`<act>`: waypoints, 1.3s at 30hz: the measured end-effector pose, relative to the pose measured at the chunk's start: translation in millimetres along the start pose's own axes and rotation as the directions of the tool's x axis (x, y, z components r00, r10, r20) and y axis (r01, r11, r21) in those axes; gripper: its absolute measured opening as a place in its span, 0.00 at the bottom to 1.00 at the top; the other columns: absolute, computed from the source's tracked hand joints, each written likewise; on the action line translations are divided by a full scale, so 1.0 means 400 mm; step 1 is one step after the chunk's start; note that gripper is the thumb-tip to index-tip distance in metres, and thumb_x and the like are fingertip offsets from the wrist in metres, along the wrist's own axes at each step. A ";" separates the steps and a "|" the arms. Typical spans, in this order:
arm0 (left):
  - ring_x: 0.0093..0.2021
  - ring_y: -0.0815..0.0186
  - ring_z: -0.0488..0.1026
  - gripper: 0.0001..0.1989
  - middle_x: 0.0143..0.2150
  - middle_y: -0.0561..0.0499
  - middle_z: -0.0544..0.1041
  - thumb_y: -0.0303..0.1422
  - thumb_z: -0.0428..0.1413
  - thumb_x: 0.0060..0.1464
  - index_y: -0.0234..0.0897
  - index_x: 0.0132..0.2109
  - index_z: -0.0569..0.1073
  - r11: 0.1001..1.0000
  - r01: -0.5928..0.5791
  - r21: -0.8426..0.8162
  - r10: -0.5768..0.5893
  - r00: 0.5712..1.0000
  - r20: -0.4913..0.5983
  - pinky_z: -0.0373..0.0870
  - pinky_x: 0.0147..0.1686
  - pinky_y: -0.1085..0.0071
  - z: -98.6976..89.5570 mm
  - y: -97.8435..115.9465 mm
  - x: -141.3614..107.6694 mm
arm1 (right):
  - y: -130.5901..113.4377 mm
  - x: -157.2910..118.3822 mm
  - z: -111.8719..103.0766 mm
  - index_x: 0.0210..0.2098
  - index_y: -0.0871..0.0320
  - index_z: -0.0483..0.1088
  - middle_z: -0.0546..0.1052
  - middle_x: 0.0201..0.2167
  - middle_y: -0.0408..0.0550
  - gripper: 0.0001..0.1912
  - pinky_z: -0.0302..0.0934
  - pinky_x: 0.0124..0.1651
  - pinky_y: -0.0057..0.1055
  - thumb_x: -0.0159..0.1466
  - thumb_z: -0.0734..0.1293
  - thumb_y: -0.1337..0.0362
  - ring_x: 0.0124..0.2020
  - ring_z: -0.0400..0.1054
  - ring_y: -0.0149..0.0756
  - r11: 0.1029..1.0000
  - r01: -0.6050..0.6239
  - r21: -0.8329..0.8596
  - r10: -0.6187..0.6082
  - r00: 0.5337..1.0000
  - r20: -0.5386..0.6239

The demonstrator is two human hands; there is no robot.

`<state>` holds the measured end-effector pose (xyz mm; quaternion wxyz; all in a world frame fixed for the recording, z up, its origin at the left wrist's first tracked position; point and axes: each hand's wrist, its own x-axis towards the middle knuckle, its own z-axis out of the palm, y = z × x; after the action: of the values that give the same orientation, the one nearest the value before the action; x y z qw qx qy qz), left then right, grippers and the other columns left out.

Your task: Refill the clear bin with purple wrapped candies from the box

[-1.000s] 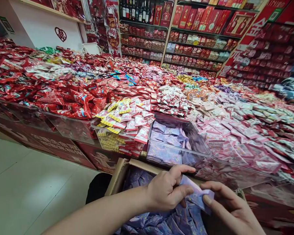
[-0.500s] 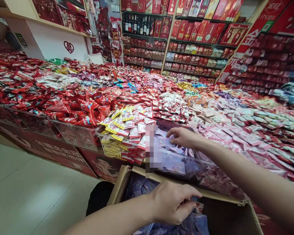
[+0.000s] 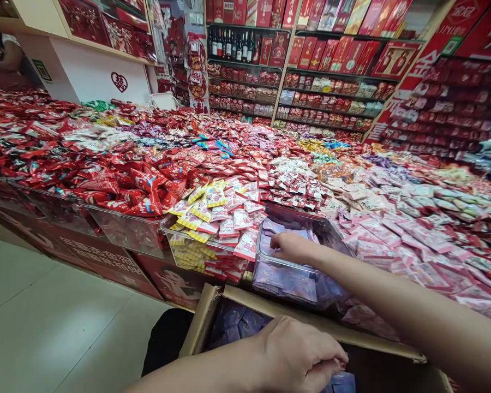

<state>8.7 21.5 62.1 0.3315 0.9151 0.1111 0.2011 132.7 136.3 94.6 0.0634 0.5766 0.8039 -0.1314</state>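
My left hand (image 3: 306, 352) hangs over an open cardboard box (image 3: 245, 296) holding purple packets (image 3: 239, 322). Its fingers are pinched together; a small reddish edge shows at the fingertips, too little to identify. My right hand (image 3: 292, 246) reaches into a clear plastic bin (image 3: 288, 262) of purple packets (image 3: 300, 286). Its fingers are bent and drawn together against the packets, and the tips are partly hidden. Left of this bin, another clear bin holds yellow packets (image 3: 200, 209) and pink-and-white packets (image 3: 247, 244).
Red candy packets (image 3: 143, 180) fill bins along the left of the display, and pink packets (image 3: 396, 240) lie to the right. Shelves with bottles (image 3: 231, 45) and red boxes stand behind. A person's arm (image 3: 10, 57) shows at far left. Pale floor tiles (image 3: 53, 316) lie lower left.
My right hand has moved slightly left and down, deeper into the purple bin. My left hand has shifted right and down, its fingers now closed together. The view has shifted slightly.
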 end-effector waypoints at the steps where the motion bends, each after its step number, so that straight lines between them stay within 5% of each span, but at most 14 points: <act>1: 0.38 0.67 0.72 0.12 0.40 0.51 0.76 0.28 0.48 0.52 0.35 0.44 0.70 1.000 0.004 0.002 -0.004 1.000 0.004 0.65 0.38 0.79 0.000 0.000 0.000 | -0.002 0.002 0.001 0.36 0.61 0.70 0.74 0.36 0.54 0.14 0.57 0.35 0.28 0.52 0.64 0.62 0.37 0.67 0.41 0.999 0.021 -0.041 -0.021 1.000 0.012; 5: 0.39 0.68 0.72 0.12 0.40 0.51 0.75 0.28 0.48 0.52 0.34 0.44 0.69 1.000 -0.003 0.010 0.003 1.000 0.002 0.64 0.39 0.79 0.003 -0.004 -0.001 | 0.005 0.004 -0.028 0.38 0.60 0.70 0.75 0.36 0.53 0.16 0.57 0.33 0.28 0.53 0.63 0.58 0.36 0.68 0.41 0.996 0.039 -0.083 -0.039 0.999 0.001; 10: 0.38 0.68 0.72 0.12 0.38 0.52 0.76 0.28 0.48 0.52 0.35 0.44 0.69 0.999 -0.026 0.046 0.026 1.000 0.004 0.64 0.37 0.79 0.011 -0.010 -0.003 | 0.048 -0.002 -0.085 0.32 0.61 0.73 0.76 0.31 0.53 0.13 0.56 0.28 0.27 0.53 0.63 0.59 0.32 0.69 0.39 0.973 -0.129 -0.192 0.127 0.992 -0.022; 15: 0.37 0.70 0.72 0.11 0.38 0.53 0.76 0.29 0.48 0.52 0.37 0.43 0.69 0.996 -0.049 0.069 0.051 0.998 -0.022 0.65 0.36 0.80 0.013 -0.014 -0.003 | 0.071 0.006 -0.052 0.31 0.64 0.73 0.76 0.31 0.54 0.18 0.58 0.28 0.26 0.46 0.67 0.56 0.33 0.69 0.41 0.945 -0.178 -0.273 0.221 0.966 0.135; 26: 0.35 0.71 0.73 0.10 0.36 0.56 0.76 0.30 0.49 0.51 0.40 0.42 0.69 0.994 -0.025 0.110 0.024 1.000 0.010 0.65 0.34 0.81 0.018 -0.025 -0.006 | 0.054 0.012 -0.028 0.44 0.65 0.66 0.72 0.42 0.55 0.30 0.60 0.35 0.27 0.42 0.70 0.64 0.41 0.67 0.44 0.953 -0.173 -0.250 0.216 0.964 0.156; 32: 0.36 0.71 0.73 0.10 0.37 0.56 0.76 0.30 0.49 0.51 0.40 0.41 0.69 0.995 -0.016 0.095 0.014 1.000 0.023 0.65 0.34 0.82 0.017 -0.023 -0.007 | 0.042 -0.002 -0.043 0.43 0.67 0.67 0.72 0.41 0.57 0.26 0.60 0.36 0.28 0.44 0.70 0.65 0.41 0.67 0.44 0.937 -0.203 -0.283 0.272 0.934 0.231; 39: 0.35 0.72 0.73 0.09 0.37 0.57 0.76 0.30 0.49 0.51 0.40 0.41 0.69 0.994 -0.028 0.107 0.027 1.000 0.013 0.65 0.33 0.82 0.022 -0.026 -0.006 | 0.066 0.010 -0.042 0.38 0.64 0.71 0.75 0.36 0.53 0.16 0.58 0.31 0.26 0.48 0.65 0.72 0.37 0.68 0.40 0.948 -0.208 -0.241 0.253 0.952 0.174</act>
<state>9.9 23.7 48.3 0.2799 0.9341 0.1073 0.1940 157.1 152.7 106.2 0.2232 0.6400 0.7295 -0.0912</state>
